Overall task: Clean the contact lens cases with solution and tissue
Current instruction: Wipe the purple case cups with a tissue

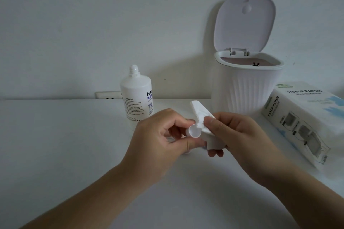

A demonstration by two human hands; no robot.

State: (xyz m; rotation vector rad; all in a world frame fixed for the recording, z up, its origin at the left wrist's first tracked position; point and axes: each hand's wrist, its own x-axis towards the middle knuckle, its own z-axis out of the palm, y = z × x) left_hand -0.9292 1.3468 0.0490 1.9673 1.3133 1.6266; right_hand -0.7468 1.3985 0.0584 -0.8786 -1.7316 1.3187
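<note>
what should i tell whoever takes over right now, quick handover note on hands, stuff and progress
Left hand: pinching a small white lens case piece, open side facing the camera.
Right hand: holding a folded tissue against that piece's rim.
Solution bottle: upright behind the hands, cap off.
Tissue paper box: on the table at right.
Bin: lid up, behind the right hand.
Done: tissue taken, wiping under way.
Left: finish wiping, bin the tissue, recap the bottle. Other case parts are not clearly visible.

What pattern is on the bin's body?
Vertical ribbing, all white, on the bin; seen in the head view.
</note>
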